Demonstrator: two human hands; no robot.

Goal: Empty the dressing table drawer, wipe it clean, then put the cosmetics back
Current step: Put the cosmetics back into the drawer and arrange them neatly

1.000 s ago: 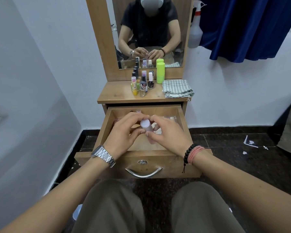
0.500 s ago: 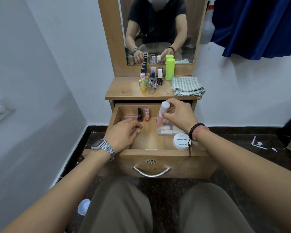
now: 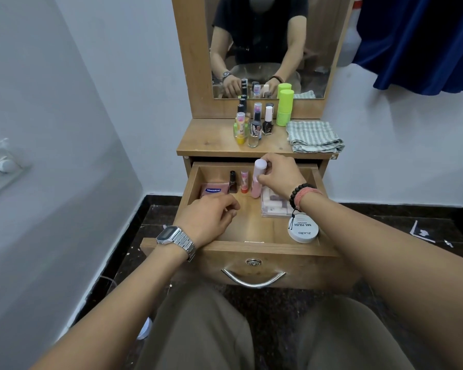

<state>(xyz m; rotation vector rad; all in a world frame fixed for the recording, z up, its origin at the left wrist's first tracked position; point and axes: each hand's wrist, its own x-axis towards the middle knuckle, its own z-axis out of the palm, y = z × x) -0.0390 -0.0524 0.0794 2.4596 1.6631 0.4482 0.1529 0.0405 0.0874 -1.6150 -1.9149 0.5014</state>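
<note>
Right hand [image 3: 280,175] clamped on the pink bottle [image 3: 258,180], upright over the back of the open drawer [image 3: 254,245]. Left hand [image 3: 207,218] loosely curled in the drawer; can't tell if it holds anything. Risk: the bottle or wrist clips the small bottles [image 3: 238,181] standing just beside it and topples them. Clear box [image 3: 271,206] contents half hidden by the wrist. Bottle's base contact unclear.

We note the drawer [image 3: 254,231] pulled open: pink bottle [image 3: 257,180] upright at back, Vaseline tin [image 3: 213,190] back-left, white nail-polish jar [image 3: 303,228] front-right. More bottles [image 3: 254,121] stand on the bench [image 3: 214,142].
</note>
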